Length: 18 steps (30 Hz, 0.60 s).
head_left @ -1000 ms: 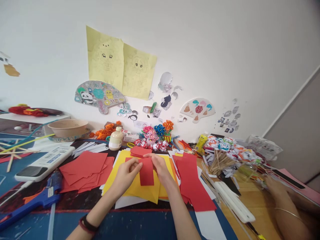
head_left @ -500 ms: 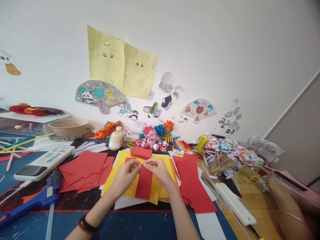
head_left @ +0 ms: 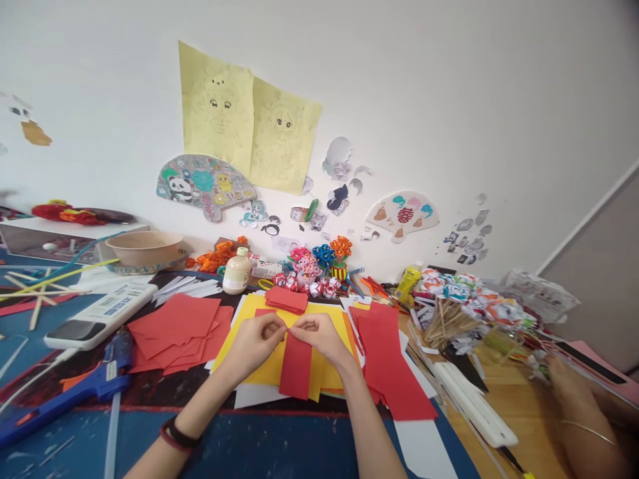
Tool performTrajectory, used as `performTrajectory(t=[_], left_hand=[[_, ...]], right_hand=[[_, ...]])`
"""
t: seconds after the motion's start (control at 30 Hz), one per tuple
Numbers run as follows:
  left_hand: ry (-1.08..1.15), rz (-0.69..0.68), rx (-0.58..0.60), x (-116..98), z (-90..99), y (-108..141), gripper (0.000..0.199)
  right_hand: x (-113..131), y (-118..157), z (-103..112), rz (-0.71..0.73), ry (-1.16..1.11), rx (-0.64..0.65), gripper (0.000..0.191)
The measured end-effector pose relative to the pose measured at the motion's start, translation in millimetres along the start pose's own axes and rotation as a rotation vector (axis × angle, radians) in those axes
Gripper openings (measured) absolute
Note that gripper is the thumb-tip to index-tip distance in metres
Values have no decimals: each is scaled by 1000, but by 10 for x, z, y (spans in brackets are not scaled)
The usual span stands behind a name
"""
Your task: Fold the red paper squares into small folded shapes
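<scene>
I note left hand (head_left: 255, 344) and right hand (head_left: 323, 339) pinched closed on red strip (head_left: 296, 369); glue gun (head_left: 94, 391), red sheets (head_left: 177, 322) at left; bottle (head_left: 237, 273) beyond.

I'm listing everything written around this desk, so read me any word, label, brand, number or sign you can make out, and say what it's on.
"囍", in red, on the white fan on the wall.
White device: print too blurred to read.
Cream bottle: any print too small to read.
Yellow bottle: label too blurred to read.
Blue glue gun: sticker too small to read.
</scene>
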<state>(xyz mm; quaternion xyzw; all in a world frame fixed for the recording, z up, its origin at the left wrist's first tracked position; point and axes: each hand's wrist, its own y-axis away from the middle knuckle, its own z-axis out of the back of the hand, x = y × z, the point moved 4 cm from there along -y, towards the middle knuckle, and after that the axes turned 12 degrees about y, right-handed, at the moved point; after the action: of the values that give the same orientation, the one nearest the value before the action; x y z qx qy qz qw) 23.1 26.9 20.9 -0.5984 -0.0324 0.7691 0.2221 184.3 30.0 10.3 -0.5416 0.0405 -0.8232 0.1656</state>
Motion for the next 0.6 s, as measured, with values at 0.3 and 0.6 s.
performTrajectory(t=[0.3, 0.6], left_hand=[[-115, -25, 5, -62, -14, 28, 21], [-120, 5, 39, -31, -38, 31, 22]], right_hand=[[73, 24, 5, 2, 35, 22, 20], [95, 26, -4, -10, 76, 46, 21]])
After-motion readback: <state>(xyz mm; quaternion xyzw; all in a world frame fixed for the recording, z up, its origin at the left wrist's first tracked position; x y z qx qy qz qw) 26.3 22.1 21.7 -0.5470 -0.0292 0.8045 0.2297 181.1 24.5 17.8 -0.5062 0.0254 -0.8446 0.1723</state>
